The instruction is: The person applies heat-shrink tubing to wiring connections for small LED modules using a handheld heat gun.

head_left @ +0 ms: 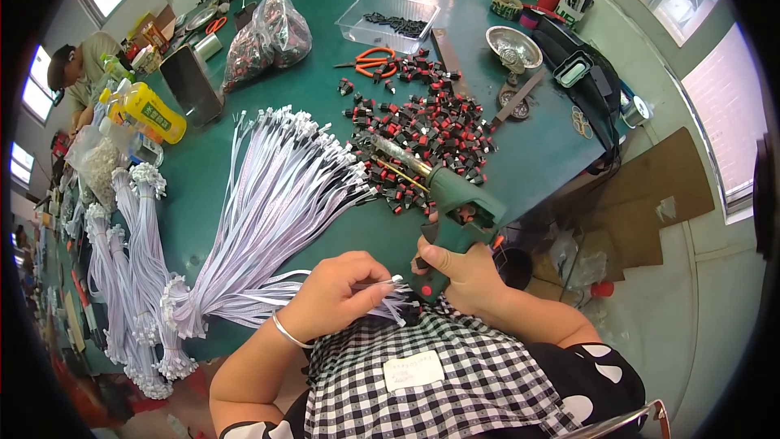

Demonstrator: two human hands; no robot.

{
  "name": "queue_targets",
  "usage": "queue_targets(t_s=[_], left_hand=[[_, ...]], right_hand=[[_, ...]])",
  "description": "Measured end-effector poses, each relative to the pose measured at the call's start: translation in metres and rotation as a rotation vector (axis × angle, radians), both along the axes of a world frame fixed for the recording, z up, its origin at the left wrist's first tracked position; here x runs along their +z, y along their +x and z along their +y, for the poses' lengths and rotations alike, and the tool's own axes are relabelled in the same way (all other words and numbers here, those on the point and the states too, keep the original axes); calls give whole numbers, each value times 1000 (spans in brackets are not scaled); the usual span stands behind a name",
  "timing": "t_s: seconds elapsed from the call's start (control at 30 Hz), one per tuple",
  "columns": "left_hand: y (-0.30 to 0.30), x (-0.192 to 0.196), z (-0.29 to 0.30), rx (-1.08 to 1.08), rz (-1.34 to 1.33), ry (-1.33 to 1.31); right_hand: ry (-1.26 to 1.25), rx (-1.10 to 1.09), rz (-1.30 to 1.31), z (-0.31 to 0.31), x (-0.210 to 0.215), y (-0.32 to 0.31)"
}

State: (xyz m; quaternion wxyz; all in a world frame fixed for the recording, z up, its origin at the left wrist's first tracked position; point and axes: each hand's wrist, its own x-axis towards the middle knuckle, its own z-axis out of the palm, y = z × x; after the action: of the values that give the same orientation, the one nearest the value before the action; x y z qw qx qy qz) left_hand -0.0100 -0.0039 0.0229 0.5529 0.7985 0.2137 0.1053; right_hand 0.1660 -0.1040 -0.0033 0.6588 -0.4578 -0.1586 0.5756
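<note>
My right hand [460, 270] grips the handle of a green soldering gun [452, 205], whose long metal tip points up-left over a heap of small black and red switches [431, 134] on the green table [528, 154]. My left hand [337, 293] pinches the connector end of a thin white wire [392, 283] near my lap. A large fan of white wire harnesses [276, 195] lies to the left of the switches, with their tied ends close to my left hand.
More bundles of white wires [134, 276] hang over the left table edge. Orange scissors [375, 58], a clear tray [388, 20], bagged parts [272, 32], a yellow bottle [150, 111] and a metal bowl [512, 47] lie farther back. Another person [77, 73] sits at far left.
</note>
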Motion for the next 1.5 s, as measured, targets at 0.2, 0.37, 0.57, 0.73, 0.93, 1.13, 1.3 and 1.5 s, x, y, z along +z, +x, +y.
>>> queue_targets(t_s=[0.2, 0.37, 0.57, 0.73, 0.93, 1.13, 1.3, 1.5], left_hand=[[-3, 1, 6, -50, -74, 76], [1, 12, 4, 10, -77, 64], [1, 8, -1, 102, -37, 234], [5, 11, -4, 154, -110, 237], [11, 6, -8, 176, -202, 220], [12, 5, -7, 152, -172, 214], [11, 3, -7, 144, -204, 173], [13, 3, -8, 166, -193, 215]], right_hand=[[-81, -1, 83, 0, 10, -7], [-36, -32, 56, 4, 13, -13], [-84, 28, 97, 8, 16, -17], [-84, 32, 83, 7, 14, -20], [-92, -7, 67, 7, 15, -23], [-106, 19, 111, 7, 15, -21], [-128, 24, 123, 6, 14, -20], [-110, 24, 138, 7, 15, -21]])
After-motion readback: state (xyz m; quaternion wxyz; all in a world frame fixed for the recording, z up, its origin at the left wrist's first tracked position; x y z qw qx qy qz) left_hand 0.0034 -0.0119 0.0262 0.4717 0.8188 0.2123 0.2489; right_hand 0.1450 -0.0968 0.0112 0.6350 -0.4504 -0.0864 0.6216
